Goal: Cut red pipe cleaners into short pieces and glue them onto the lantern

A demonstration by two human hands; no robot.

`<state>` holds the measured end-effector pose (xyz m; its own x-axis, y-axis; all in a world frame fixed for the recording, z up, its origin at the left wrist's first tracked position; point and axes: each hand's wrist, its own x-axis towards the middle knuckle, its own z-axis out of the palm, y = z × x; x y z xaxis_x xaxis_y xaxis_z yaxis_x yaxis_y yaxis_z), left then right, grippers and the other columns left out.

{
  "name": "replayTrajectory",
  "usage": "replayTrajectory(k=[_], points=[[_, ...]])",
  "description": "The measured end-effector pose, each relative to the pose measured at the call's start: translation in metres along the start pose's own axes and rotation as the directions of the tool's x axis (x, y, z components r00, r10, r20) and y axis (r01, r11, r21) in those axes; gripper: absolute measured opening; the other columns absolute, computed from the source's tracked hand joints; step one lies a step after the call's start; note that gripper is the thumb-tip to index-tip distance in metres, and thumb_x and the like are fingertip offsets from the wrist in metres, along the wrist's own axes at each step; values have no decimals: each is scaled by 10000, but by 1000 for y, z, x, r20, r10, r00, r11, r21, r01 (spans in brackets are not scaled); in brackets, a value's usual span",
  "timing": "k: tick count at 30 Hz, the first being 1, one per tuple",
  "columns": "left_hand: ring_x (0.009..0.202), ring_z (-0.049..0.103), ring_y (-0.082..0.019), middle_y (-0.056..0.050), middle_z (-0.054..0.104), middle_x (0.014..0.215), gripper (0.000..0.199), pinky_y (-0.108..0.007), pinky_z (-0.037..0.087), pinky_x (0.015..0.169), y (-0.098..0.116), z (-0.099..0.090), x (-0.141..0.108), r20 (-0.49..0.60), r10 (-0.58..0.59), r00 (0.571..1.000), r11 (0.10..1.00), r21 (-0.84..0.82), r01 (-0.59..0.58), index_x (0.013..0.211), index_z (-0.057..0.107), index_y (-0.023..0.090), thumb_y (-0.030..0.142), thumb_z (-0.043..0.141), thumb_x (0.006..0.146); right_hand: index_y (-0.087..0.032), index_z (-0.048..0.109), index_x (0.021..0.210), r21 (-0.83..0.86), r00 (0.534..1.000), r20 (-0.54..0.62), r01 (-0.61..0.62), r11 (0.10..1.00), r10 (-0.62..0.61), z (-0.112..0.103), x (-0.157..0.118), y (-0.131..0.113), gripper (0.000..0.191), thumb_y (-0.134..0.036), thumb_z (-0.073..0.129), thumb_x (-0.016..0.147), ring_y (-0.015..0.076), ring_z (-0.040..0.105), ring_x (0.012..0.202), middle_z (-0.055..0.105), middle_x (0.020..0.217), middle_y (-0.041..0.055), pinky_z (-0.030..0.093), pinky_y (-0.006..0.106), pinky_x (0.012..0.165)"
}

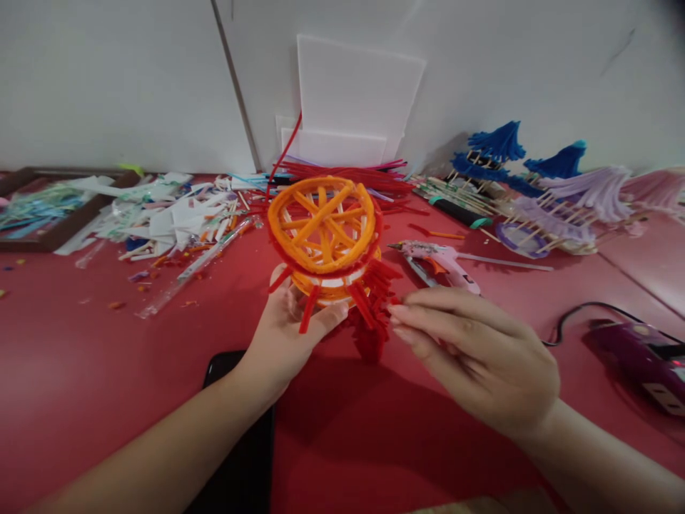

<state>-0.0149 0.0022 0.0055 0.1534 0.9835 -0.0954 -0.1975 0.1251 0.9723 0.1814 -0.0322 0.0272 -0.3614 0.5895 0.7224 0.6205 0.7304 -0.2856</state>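
Note:
My left hand (300, 310) is wrapped round the lower part of a craft model made of orange and red pipe cleaners (324, 221). Its round orange top has crossing spokes, and short red pieces stick out below the rim. A fuzzy red part (370, 339) hangs at its right side. Close to that side, my right hand (476, 350) has its fingertips pinched together on a small bit of red, which looks like a short pipe cleaner piece (394, 300); the fingers hide most of it. Behind the right hand, a pink hot glue gun (442, 264) lies on the red table (332, 450).
White scraps (171, 221) and a brown frame (48, 243) lie left. Red pipe cleaners (347, 175) are heaped behind, below white boards (358, 96). Blue (497, 143) and lilac models (589, 196) stand right, above a purple power strip (642, 357). A black phone (240, 450) lies beneath my left arm.

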Motion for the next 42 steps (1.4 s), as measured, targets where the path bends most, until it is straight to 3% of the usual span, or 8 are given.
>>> replayTrajectory(k=[5,10,14,21,26,35,42], points=[[1132,649,-255,-71,739,1068,363,-387,507,1003,2,0,-1,48,64,997,994,84,-68,1019,609,214,196,782,700,-177,687,1040,11,997,-11,79,997,-79,-4,-2,-1,289,12,596,842,125,728,866,766,965,34,612,222,823],[1141,639,-272,-118,641,1272,508,-430,512,1006,-1,-2,-1,76,104,992,975,189,-117,1128,538,219,237,780,682,-200,663,956,6,995,-80,-62,998,62,-3,1,-6,210,-25,619,848,100,714,749,750,821,-12,599,178,743],[1163,615,-296,-117,657,1166,475,-466,493,1028,-4,-3,-1,67,166,984,941,288,-178,1103,562,215,283,771,682,-217,692,916,-105,992,-116,-54,993,42,-4,1,-7,222,-19,632,834,116,694,800,714,883,17,588,225,765],[1038,651,-268,-62,676,880,235,-453,512,996,-3,-1,-3,52,196,979,940,275,-202,918,634,229,278,748,718,-135,706,940,-192,997,-72,5,981,-19,0,1,-5,164,-33,635,833,128,668,832,671,883,64,580,229,774],[1015,651,-255,-61,668,904,226,-451,495,1012,-3,-1,-3,35,193,981,949,249,-195,909,641,226,254,753,715,-164,699,947,-178,997,-72,9,984,-22,2,0,-6,181,-40,618,843,134,675,800,691,867,50,591,253,764],[1006,655,-259,-73,672,900,204,-473,479,1027,-5,-2,-2,54,194,980,936,287,-201,897,653,211,244,749,720,-178,705,860,-102,993,-79,-100,990,92,4,5,-13,121,-76,659,812,105,699,695,728,774,26,586,170,701],[1222,568,-283,-67,670,974,380,-482,465,1062,-8,-4,0,100,296,950,899,306,-312,1074,595,238,230,732,719,-161,700,837,-117,989,-94,-127,985,116,6,3,-14,102,-74,662,799,85,694,691,727,761,28,570,138,708]])
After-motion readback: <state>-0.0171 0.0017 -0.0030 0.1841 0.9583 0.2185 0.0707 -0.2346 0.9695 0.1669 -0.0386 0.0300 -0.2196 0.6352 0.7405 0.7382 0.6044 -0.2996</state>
